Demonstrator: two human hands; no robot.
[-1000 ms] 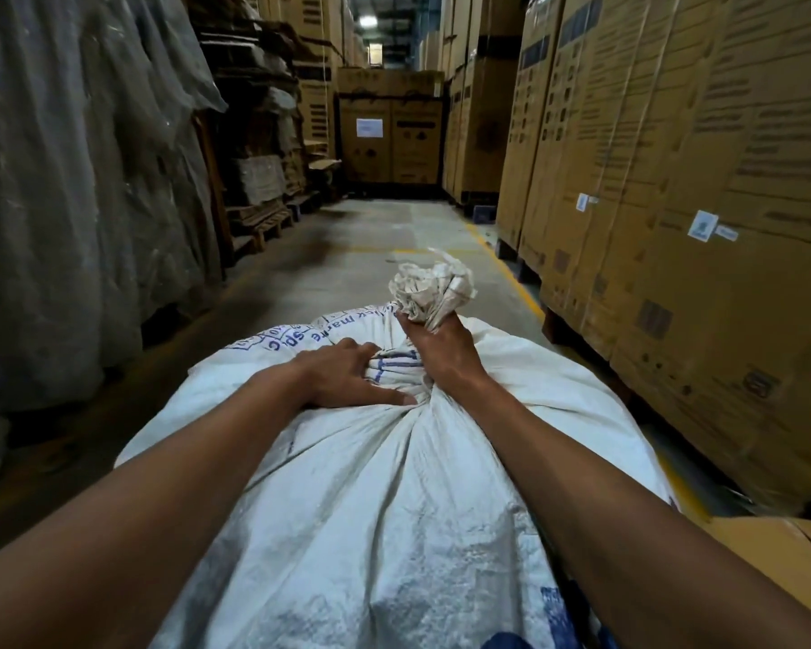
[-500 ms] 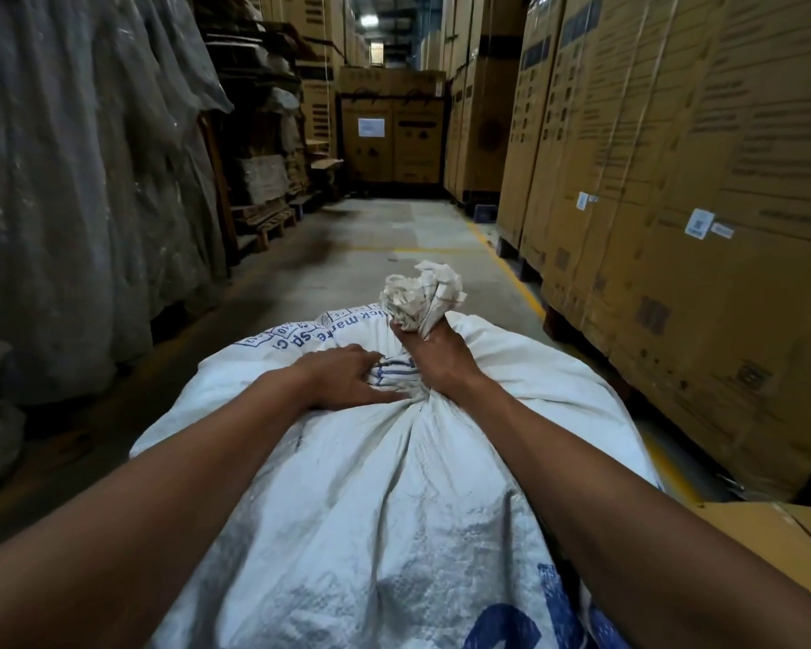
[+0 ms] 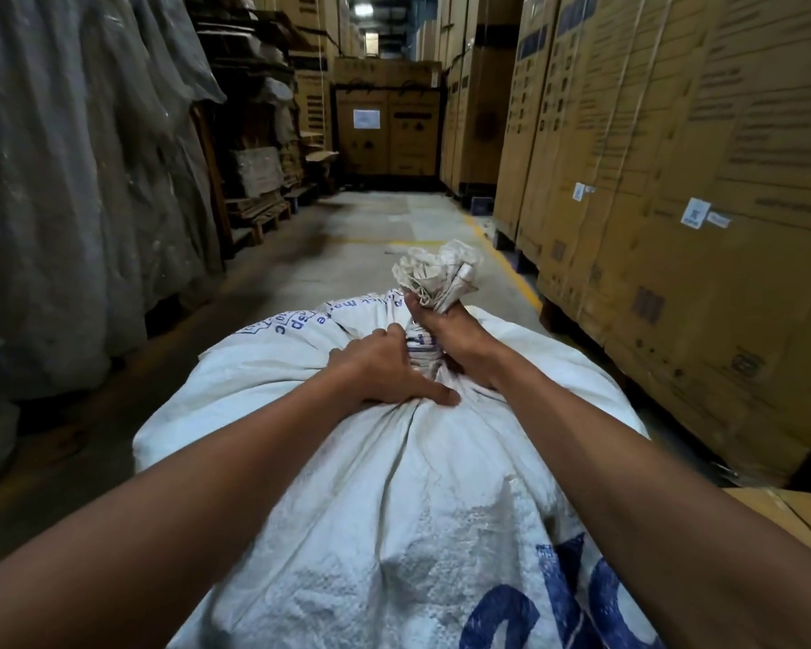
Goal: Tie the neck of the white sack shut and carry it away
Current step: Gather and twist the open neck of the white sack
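A big white woven sack [image 3: 394, 484] with blue print lies full in front of me on the warehouse floor. Its neck [image 3: 438, 274] is gathered into a crumpled bunch that sticks up at the far end. My right hand [image 3: 460, 339] grips the neck just below the bunch. My left hand [image 3: 385, 372] grips the gathered fabric at the base of the neck, fingers curled into it and thumb stretched along the folds. No cord or string is visible.
Tall stacks of brown cartons [image 3: 675, 180] line the right side of the aisle. Plastic-wrapped goods [image 3: 66, 180] and wooden pallets [image 3: 258, 213] stand on the left. A concrete floor [image 3: 371, 236] with a yellow line runs ahead to more cartons [image 3: 387, 128].
The sack's neck has shifted slightly away from me with both hands on it. My left hand has moved closer to the neck and its thumb now lies along the folds.
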